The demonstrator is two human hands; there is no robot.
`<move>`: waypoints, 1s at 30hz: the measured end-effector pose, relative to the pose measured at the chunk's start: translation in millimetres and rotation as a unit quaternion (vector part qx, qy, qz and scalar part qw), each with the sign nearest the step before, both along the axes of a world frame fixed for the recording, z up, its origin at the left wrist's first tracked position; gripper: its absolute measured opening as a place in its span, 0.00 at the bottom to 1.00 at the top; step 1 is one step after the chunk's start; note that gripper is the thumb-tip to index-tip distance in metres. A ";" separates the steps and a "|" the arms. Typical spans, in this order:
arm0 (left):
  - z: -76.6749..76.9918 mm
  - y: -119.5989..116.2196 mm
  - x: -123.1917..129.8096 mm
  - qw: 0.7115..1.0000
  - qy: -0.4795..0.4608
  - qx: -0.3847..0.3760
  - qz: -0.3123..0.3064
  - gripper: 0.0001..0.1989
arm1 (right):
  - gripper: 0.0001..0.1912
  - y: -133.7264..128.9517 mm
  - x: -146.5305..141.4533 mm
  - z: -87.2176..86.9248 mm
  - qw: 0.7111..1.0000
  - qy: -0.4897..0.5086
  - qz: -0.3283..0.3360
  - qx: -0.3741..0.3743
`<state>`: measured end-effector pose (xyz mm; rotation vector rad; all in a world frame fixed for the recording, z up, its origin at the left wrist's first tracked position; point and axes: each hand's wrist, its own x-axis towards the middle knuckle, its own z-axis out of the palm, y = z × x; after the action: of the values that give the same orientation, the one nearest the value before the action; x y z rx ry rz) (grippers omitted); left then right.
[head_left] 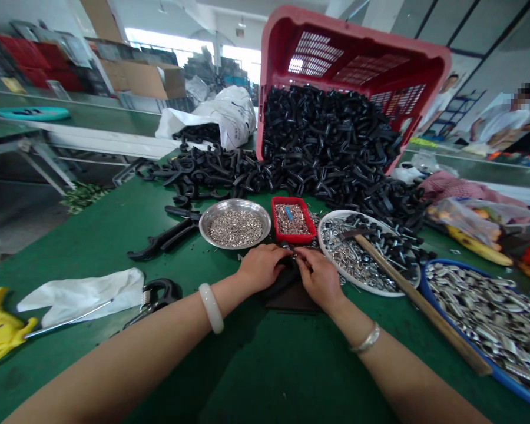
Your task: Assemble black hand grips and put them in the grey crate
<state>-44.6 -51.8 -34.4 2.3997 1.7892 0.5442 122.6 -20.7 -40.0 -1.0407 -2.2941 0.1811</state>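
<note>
My left hand (261,268) has its fingers closed on a black part (279,284) low at the middle of the view. Beside it, my right hand (318,275) pinches at the same spot; what its fingertips hold is too small to make out. Under the hands lies a dark flat block (291,299). Just beyond them stand a metal bowl of small silver pieces (235,228) and a red tray (294,238) of small metal pins. To the right, a white round tray (342,272) holds pins and black pieces.
A hammer (424,306) lies across the white tray's edge. A blue tray (490,330) of metal pieces is at right. Behind, a red basket (357,35) spills black parts. At left are a yellow-handled tool (4,333) and white cloth (88,291). People stand far right.
</note>
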 end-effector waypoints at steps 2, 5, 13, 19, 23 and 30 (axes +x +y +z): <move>0.3 -0.9 1.1 1.000 0.008 -0.006 0.010 0.19 | 0.14 -1.2 -0.4 -1.6 1.000 0.000 -0.003 0.011; 0.9 -1.9 1.9 1.000 0.011 -0.006 0.014 0.18 | 0.14 -3.6 0.0 -2.9 1.000 -0.015 -0.003 0.026; 1.7 -2.6 1.9 1.000 0.021 -0.012 0.013 0.16 | 0.17 -8.0 -4.1 8.1 0.985 -0.155 -0.014 0.070; -0.8 -2.3 -0.5 0.999 -0.035 -0.003 0.018 0.17 | 0.24 -23.2 -11.3 21.1 0.946 -0.309 0.011 0.099; 2.1 -3.7 0.4 0.995 -0.084 0.063 -0.001 0.17 | 0.29 -30.3 -3.3 13.6 0.943 -0.314 0.027 0.110; 12.1 -7.8 7.4 0.991 0.005 0.082 -0.107 0.14 | 0.26 -17.8 80.8 29.7 0.949 -0.268 -0.140 0.091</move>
<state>-37.2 -59.6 -22.3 2.6630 1.5174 0.6783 203.4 -38.4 -10.4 -1.4317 -2.5224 -0.4786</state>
